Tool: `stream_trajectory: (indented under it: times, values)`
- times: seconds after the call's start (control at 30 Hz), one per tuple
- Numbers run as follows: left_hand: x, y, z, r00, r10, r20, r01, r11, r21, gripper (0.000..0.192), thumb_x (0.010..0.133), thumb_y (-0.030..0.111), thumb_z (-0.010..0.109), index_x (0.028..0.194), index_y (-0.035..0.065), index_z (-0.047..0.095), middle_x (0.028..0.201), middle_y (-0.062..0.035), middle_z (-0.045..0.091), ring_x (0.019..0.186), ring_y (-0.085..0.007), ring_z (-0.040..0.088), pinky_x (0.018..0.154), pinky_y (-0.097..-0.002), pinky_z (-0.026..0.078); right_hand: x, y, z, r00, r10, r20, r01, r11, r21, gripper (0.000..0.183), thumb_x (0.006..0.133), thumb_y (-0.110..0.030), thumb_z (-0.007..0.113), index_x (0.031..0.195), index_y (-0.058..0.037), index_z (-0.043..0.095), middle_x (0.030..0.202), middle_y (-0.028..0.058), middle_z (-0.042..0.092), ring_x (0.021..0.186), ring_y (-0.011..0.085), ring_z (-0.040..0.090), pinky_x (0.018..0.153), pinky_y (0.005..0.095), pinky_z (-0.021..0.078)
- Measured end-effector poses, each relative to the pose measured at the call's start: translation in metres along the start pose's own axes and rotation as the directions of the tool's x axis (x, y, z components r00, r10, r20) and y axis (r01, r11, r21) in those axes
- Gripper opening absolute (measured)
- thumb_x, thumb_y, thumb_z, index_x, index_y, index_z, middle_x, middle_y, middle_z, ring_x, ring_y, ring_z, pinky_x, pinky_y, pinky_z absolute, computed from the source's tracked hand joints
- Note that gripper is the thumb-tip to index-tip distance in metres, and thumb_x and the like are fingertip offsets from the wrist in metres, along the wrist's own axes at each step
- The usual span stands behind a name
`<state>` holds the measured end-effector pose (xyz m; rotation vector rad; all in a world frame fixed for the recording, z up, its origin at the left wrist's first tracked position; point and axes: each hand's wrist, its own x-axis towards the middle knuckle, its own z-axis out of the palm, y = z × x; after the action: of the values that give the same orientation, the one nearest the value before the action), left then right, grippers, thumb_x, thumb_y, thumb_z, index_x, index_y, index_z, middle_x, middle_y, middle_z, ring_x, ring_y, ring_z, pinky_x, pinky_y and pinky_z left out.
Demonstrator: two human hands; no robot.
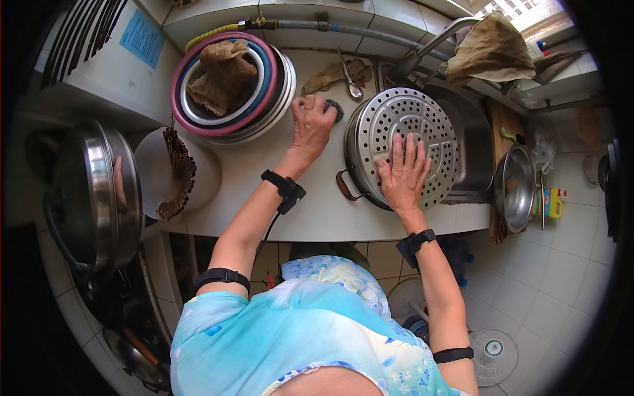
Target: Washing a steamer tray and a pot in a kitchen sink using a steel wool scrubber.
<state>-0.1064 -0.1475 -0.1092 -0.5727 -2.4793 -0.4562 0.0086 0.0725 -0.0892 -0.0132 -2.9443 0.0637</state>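
Observation:
My left hand (312, 126) is closed around a dark scouring pad (337, 110), part of which shows beyond my fingers, just right of the stacked basins. My right hand (405, 173) lies flat, fingers spread, on a round perforated steamer tray (431, 143). That tray sits on a metal pot (352, 173) with a brown side handle (343, 186), at the left edge of the sink (475, 148). Above my left hand, a metal spoon (352, 89) rests by a crumpled brown cloth (327, 81) on the white counter (277, 208).
Stacked basins (173, 94) hold a brown fibrous cloth (225, 79). A translucent bucket (205, 168) and a large lidded steel pot (94, 198) stand at left. A cloth (490, 49) hangs over the faucet. A steel bowl (515, 190) and yellow bottle (554, 203) are at right.

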Motion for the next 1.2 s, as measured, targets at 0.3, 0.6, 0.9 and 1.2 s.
stream_trajectory:
  times: [0.3,0.6,0.9,1.2]
  values:
    - [0.004,-0.004,0.010,0.995,0.080,0.065,-0.079,0.997,-0.020,0.016,0.072,0.004,0.070,0.087,0.0075,0.065,0.095,-0.0047,0.059,0.099,-0.0242,0.056,0.090,-0.0435,0.036,0.000,0.000,0.000,0.999,0.015,0.028,-0.015,1.000,-0.009,0.066,0.097,-0.051,0.042,0.155,-0.0206,0.030,0.160,0.0075,0.024,0.147,0.0347,0.018,0.118,0.0575,0.0086]
    - [0.025,-0.014,0.024,0.975,-0.207,0.074,0.206,0.978,0.031,0.032,0.072,0.003,0.072,0.103,0.0040,0.064,0.096,-0.0108,0.059,0.095,-0.0338,0.059,0.077,-0.0442,0.049,0.000,0.001,0.002,1.000,-0.003,0.013,0.003,1.000,0.008,0.070,0.095,-0.050,0.047,0.155,-0.0203,0.029,0.160,0.0092,0.024,0.146,0.0375,0.020,0.117,0.0606,0.0103]
    - [0.017,-0.013,-0.019,0.885,-0.365,0.289,0.446,0.842,-0.303,0.028,0.076,0.007,0.073,0.101,-0.0013,0.064,0.100,-0.0149,0.066,0.092,-0.0358,0.063,0.079,-0.0427,0.051,0.000,0.002,0.002,1.000,-0.004,-0.016,0.005,1.000,0.018,0.070,0.094,-0.048,0.049,0.155,-0.0207,0.030,0.159,0.0097,0.026,0.145,0.0380,0.021,0.116,0.0615,0.0121]
    - [-0.008,0.005,0.001,0.973,-0.057,0.224,0.100,0.977,-0.186,0.027,0.067,0.007,0.078,0.091,0.0054,0.066,0.105,-0.0066,0.062,0.101,-0.0291,0.057,0.081,-0.0408,0.046,0.000,0.002,0.003,0.999,-0.015,-0.029,0.015,1.000,-0.010,0.070,0.093,-0.050,0.050,0.154,-0.0203,0.032,0.158,0.0089,0.027,0.145,0.0375,0.022,0.116,0.0620,0.0134]
